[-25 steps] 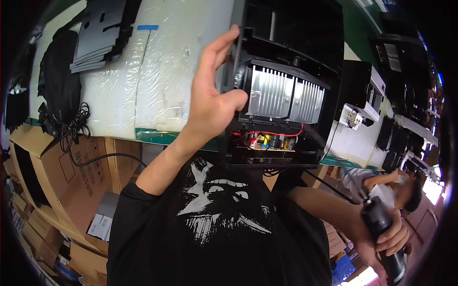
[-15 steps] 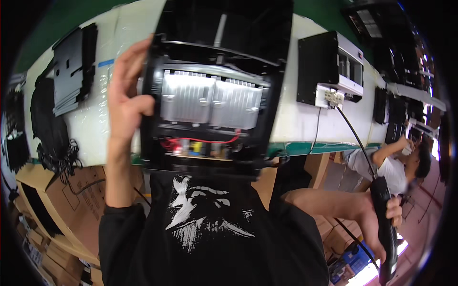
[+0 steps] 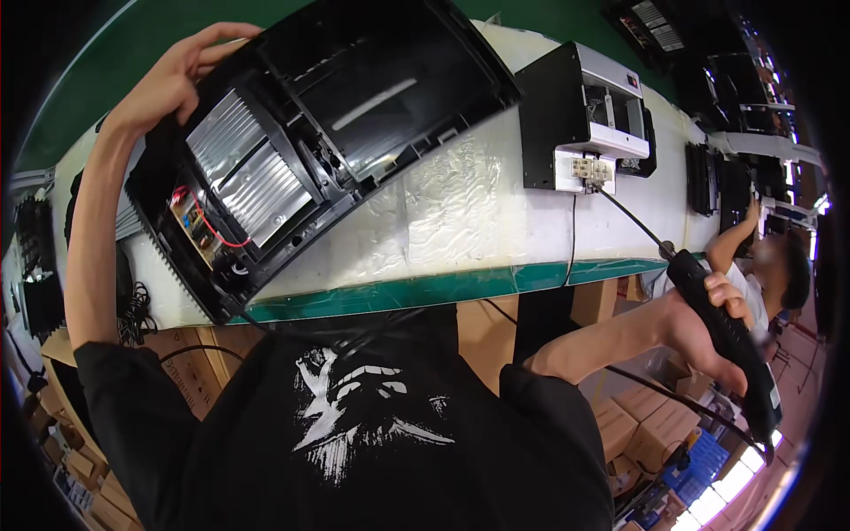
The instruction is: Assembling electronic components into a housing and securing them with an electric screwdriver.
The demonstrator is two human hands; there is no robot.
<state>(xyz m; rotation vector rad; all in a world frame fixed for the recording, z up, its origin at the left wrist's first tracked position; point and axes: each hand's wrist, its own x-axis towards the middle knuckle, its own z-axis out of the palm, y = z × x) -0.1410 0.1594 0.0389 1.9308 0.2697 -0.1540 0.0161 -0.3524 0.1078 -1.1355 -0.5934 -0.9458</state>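
My left hand grips the upper left edge of a black appliance housing, which sits turned at a slant over the table. Inside its open side are two silver ribbed metal panels, a red wire and a small circuit board. My right hand is wrapped around a black corded electric screwdriver. From it a long thin shaft runs to the small metal block on the front of a black and white screw feeder. Whether a screw is on the tip is too small to tell.
The table has a white plastic-covered top and a green front edge. Bundled black cable hangs at its left end. Cardboard boxes and a blue crate stand below right. A person works at far right.
The housing has swung to the left and turned to a slant, with my left hand still on its edge. The screwdriver stays in my right hand, its tip still at the feeder.
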